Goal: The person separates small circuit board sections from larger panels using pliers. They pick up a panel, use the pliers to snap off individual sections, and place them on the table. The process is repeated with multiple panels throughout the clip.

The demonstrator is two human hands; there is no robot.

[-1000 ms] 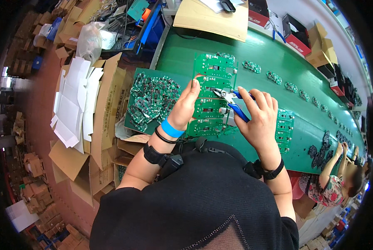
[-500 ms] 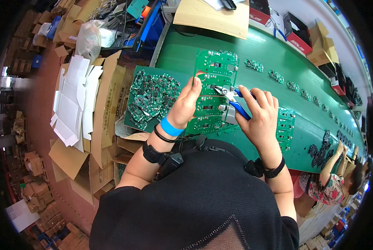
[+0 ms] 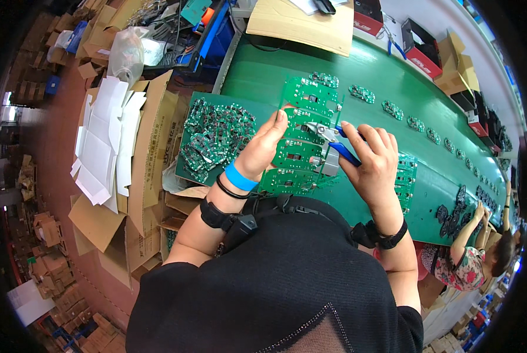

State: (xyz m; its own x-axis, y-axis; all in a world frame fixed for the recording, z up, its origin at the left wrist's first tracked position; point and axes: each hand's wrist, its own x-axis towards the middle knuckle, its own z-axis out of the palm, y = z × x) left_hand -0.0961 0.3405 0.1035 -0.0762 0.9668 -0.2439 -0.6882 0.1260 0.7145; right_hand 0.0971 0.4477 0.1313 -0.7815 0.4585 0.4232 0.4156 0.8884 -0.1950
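My left hand (image 3: 260, 147) is closed on the left edge of a green circuit board panel (image 3: 290, 177), tilted above the table. The panel is made up of several joined boards in a column. In my right hand (image 3: 375, 156) is a pair of side cutters (image 3: 333, 136) with blue handles. Their jaws lie over the second board from the top, near the panel's right side. Whether the jaws touch it cannot be made out. A silvery block (image 3: 330, 162) shows by the panel's right edge, below the cutters.
A heap of small circuit boards (image 3: 216, 135) lies on a green board to the left. More panels (image 3: 406, 176) lie beyond my right hand. Along the green table (image 3: 263, 70) runs a row of small boards (image 3: 393, 109). A co-worker (image 3: 466, 265) works at the far right.
The panel has tilted and its top has shifted right and down. My right hand and the cutters have moved slightly right. At the far right an arm is now stretched out over the table.
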